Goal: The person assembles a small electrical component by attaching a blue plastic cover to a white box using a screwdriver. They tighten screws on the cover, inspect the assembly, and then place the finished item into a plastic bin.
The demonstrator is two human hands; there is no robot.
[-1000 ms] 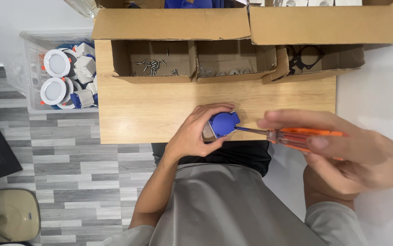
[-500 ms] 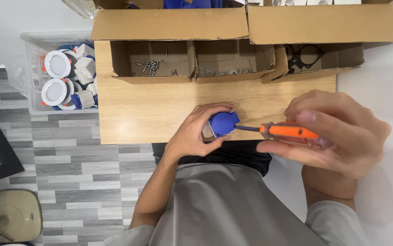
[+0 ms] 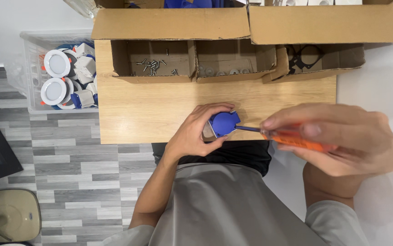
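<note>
My left hand (image 3: pixel 195 133) grips a small blue part (image 3: pixel 223 123) at the near edge of the wooden table (image 3: pixel 151 109). My right hand (image 3: pixel 337 139) is closed around an orange-handled screwdriver (image 3: pixel 292 136), held level. Its metal tip touches the right side of the blue part. Fingers hide much of the handle and the underside of the part.
Open cardboard boxes line the table's far edge: one with loose screws (image 3: pixel 153 64), one with small clear pieces (image 3: pixel 233 59), one with black rings (image 3: pixel 303 57). A clear plastic bin (image 3: pixel 35 68) of round white lamps stands left of the table. Grey plank floor lies below.
My right hand has shifted its grip along the screwdriver handle and turned slightly. The left hand and blue part stay in place.
</note>
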